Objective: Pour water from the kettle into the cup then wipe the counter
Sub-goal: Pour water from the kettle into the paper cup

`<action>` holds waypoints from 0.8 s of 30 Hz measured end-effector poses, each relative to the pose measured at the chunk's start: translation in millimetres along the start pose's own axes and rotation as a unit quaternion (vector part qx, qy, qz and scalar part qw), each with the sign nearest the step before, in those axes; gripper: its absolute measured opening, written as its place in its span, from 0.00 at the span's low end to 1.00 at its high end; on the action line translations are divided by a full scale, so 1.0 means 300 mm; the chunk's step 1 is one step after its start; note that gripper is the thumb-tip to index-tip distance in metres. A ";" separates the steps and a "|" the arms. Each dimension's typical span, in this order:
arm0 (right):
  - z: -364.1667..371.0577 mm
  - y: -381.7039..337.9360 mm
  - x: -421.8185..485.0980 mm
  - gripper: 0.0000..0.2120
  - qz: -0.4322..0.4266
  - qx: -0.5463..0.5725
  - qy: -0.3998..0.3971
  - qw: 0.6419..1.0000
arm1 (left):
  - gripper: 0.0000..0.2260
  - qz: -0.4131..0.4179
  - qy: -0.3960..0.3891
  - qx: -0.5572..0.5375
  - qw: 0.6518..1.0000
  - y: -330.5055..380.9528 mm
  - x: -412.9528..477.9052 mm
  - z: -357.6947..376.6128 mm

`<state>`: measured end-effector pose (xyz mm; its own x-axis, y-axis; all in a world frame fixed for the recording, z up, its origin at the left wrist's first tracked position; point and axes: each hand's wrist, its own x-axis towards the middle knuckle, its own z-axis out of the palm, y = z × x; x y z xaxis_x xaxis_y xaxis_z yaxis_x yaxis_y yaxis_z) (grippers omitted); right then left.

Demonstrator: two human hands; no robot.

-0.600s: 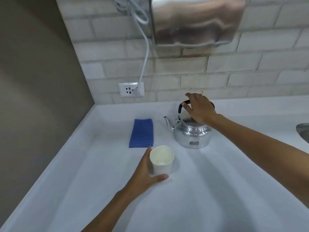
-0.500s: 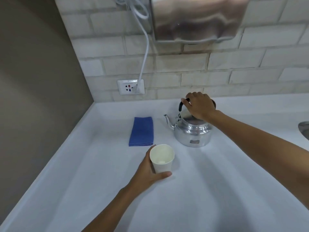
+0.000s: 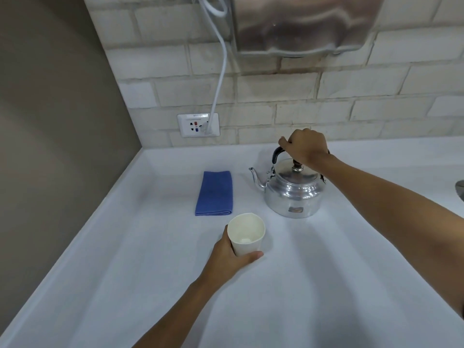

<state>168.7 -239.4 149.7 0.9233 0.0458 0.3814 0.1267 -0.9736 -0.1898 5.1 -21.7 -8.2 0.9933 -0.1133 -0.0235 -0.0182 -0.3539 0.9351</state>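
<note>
Overhead, steel dryer (image 3: 301,23); white counter (image 3: 326,285) below.

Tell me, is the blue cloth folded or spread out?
Folded. The blue cloth lies flat on the counter as a narrow rectangle, and a doubled edge shows at its near end, beside the cup.

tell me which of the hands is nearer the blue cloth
Left. The left hand grips the paper cup just in front of the blue cloth; the right hand is on the kettle handle, farther right.
</note>
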 end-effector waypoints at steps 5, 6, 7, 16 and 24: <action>-0.016 -0.002 -0.039 0.24 -0.019 -0.002 0.002 1.000 | 0.34 0.006 0.011 -0.001 1.000 -0.003 0.002 -0.001; -0.025 -0.002 -0.051 0.24 -0.025 -0.004 0.006 1.000 | 0.34 0.007 0.012 0.000 1.000 -0.005 0.002 0.000; -0.033 -0.001 -0.061 0.24 -0.031 -0.007 0.011 0.999 | 0.35 0.008 0.013 0.000 1.000 -0.006 0.003 0.001; -0.161 -0.028 -0.168 0.24 -0.106 -0.064 0.020 0.992 | 0.39 0.016 0.018 0.005 1.000 -0.006 0.001 0.004; -0.263 -0.081 -0.264 0.26 -0.159 -0.112 0.034 0.980 | 0.39 0.029 0.024 0.019 0.999 -0.013 0.008 0.008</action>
<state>64.0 -237.1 195.5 0.8225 0.3476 0.4502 0.3149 -0.9374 0.1486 7.2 -22.8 -12.7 0.9948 -0.0903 0.0475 -0.0787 -0.3826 0.9206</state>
